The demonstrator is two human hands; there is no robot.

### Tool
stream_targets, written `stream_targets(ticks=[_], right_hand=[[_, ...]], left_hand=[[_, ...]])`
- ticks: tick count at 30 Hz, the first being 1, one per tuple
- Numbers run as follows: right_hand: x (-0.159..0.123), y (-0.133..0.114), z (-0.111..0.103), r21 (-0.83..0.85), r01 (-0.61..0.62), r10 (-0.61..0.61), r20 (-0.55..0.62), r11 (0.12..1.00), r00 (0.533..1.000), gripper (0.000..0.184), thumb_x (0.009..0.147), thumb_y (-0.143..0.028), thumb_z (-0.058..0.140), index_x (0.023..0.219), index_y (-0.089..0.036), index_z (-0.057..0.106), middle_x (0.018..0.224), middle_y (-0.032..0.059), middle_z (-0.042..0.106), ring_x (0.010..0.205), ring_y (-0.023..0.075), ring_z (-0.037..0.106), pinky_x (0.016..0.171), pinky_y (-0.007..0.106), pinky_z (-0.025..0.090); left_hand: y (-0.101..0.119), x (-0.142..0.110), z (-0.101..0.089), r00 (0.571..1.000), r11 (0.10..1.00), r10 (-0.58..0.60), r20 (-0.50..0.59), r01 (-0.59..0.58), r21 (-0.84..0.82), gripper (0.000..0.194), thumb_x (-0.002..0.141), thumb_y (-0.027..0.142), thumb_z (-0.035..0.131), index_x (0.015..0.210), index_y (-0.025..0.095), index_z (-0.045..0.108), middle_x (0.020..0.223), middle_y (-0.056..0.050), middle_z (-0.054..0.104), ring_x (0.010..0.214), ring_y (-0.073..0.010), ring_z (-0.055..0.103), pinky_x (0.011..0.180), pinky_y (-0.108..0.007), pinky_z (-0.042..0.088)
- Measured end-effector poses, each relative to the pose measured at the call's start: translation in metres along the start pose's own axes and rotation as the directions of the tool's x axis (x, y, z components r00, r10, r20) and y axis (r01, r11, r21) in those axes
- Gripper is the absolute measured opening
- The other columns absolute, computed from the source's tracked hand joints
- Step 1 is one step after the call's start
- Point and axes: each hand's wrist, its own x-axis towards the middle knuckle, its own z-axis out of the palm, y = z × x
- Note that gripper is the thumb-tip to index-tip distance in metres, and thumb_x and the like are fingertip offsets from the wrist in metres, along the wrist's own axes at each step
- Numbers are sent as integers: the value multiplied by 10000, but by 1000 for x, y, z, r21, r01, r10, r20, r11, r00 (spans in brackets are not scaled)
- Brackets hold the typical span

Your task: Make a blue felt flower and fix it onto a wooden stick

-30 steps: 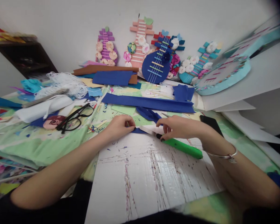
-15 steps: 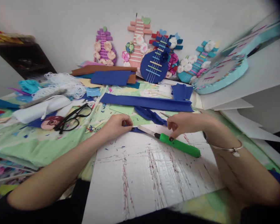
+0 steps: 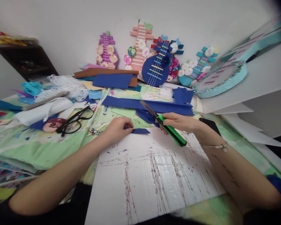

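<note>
My right hand (image 3: 178, 122) is closed round a green utility knife (image 3: 176, 136). Its long blade is out and points up and to the left, above the board. A small strip of dark blue paper (image 3: 141, 131) lies at the far edge of the white board (image 3: 142, 175), which is scored with many cut lines. My left hand (image 3: 120, 128) pinches the left end of this strip between thumb and fingers. Just beyond the board, crumpled blue paper (image 3: 145, 115) lies partly behind the knife. A long blue paper strip (image 3: 124, 102) stretches behind it.
Black-framed glasses (image 3: 76, 120) lie left of the board, near a white roll (image 3: 44, 111) and white string (image 3: 63, 89). Several decorated paper lutes, one dark blue (image 3: 154, 70), lean on the wall. A dark flat object (image 3: 209, 125) lies by my right wrist. White boards (image 3: 259, 81) stand at right.
My right hand has lifted the knife off the blue paper and turned its blade upward, gripping the handle more fully. The left hand stays on the strip.
</note>
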Motion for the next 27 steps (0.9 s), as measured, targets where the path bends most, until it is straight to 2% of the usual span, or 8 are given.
stream_targets(ticks=[3,6,12,17,19,21,24,27], right_hand=[[8,7,9,211,84,-53,-150,974,987,233,889,-397,446,851,-180,523,698,3,510,566,105,483,541,260,399],[13,6,21,281,39,38,-262,959,964,249,899,-425,431,835,-189,480,677,-18,443,476,73,382,446,243,321],[13,0,28,280,23,51,-253,960,966,54,823,-195,412,876,-198,424,740,22,508,533,97,440,512,262,405],[12,-2,37,235,90,-45,-193,968,980,369,724,-110,428,1082,-200,416,948,68,578,750,149,563,677,283,474],[13,-6,44,245,94,-42,-208,965,977,495,718,-118,446,1197,-197,354,1077,92,563,762,149,571,673,281,477],[13,-12,51,182,79,-29,-263,980,964,521,726,-139,487,1224,-190,343,1139,102,550,730,139,557,659,283,470],[12,-19,57,125,75,-29,-335,989,942,410,768,-175,516,1166,-180,416,1097,93,576,721,139,551,665,293,464],[13,-23,62,330,153,-24,-364,932,931,231,837,-213,471,1065,-177,486,1027,88,605,820,162,601,760,307,488]], left_hand=[[2,0,0,1000,1000,-2,-1,2,14,99,745,192,569,754,186,667,788,-36,671,715,-165,575,656,-289,420],[2,0,-1,1000,1000,5,-6,-5,19,99,744,194,570,739,183,669,776,-39,660,697,-166,561,650,-293,414],[4,0,1,1000,1000,-6,-14,6,7,81,730,205,586,717,187,664,731,-29,650,670,-165,557,625,-286,397],[3,0,3,999,999,32,-7,-32,-11,81,727,204,589,715,190,668,711,-22,646,669,-158,558,621,-274,390],[3,0,5,997,997,74,-1,-74,-26,86,731,203,586,720,192,670,715,-22,652,680,-156,567,631,-272,394],[4,0,6,994,993,111,7,-110,-32,89,736,207,587,730,195,675,711,-22,656,685,-156,575,639,-273,399],[6,-2,9,990,990,143,12,-143,-22,78,731,203,601,732,192,679,701,-23,655,684,-156,579,646,-275,405],[8,-3,11,985,984,174,15,-173,-45,74,731,195,605,736,192,679,708,-22,658,693,-155,582,651,-272,414]])
